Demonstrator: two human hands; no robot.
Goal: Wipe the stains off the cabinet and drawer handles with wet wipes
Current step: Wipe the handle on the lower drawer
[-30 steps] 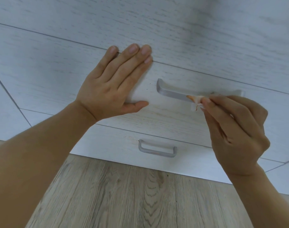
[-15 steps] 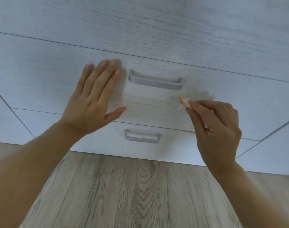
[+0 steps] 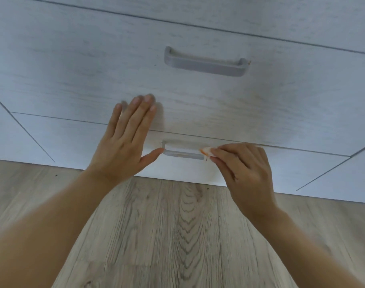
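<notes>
Drawer front point(image 3: 260, 113), left hand point(image 3: 123, 142) flat, right hand point(image 3: 244, 165) pinching wipe point(image 3: 205, 151)

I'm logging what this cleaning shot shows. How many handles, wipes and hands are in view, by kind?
Drawer handles: 2, the upper handle and the lower handle
Wet wipes: 1, the wipe, stained orange, pinched at the lower handle's right end
Hands: 2, the left hand flat on the drawer fronts, the right hand
Total: 5

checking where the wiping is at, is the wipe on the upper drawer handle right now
No, the right hand pinches the stained wipe against the right end of the lower handle, while the upper handle is untouched.
</notes>
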